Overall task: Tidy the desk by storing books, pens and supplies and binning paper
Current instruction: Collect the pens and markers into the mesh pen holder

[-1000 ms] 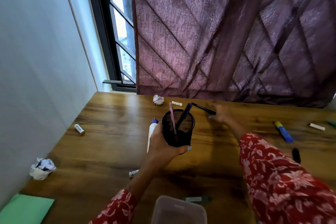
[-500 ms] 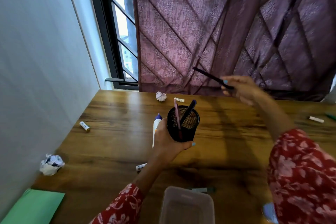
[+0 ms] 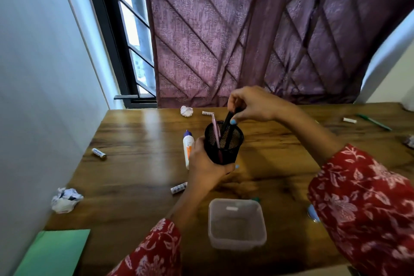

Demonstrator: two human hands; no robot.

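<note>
My left hand (image 3: 206, 163) grips a black mesh pen cup (image 3: 224, 144) held just above the wooden desk (image 3: 139, 163). A pink pen (image 3: 215, 130) stands in the cup. My right hand (image 3: 253, 103) hovers over the cup's rim, fingers pinched on a black pen (image 3: 229, 120) whose lower end is inside the cup. A second dark pen seems to lean beside it, but the two overlap and I cannot separate them.
Around the cup lie a glue bottle (image 3: 187, 145), small white tubes (image 3: 98, 153) (image 3: 178, 188) (image 3: 207, 113) (image 3: 350, 120), a green pen (image 3: 374, 122) and crumpled paper balls (image 3: 66, 199) (image 3: 186, 110). A clear plastic tub (image 3: 237, 224) and a green folder (image 3: 53, 251) sit at the near edge.
My right hand lifted the black pen from the back of the desk, swung it up, then brought it down into the cup. The left hand kept holding the cup.
</note>
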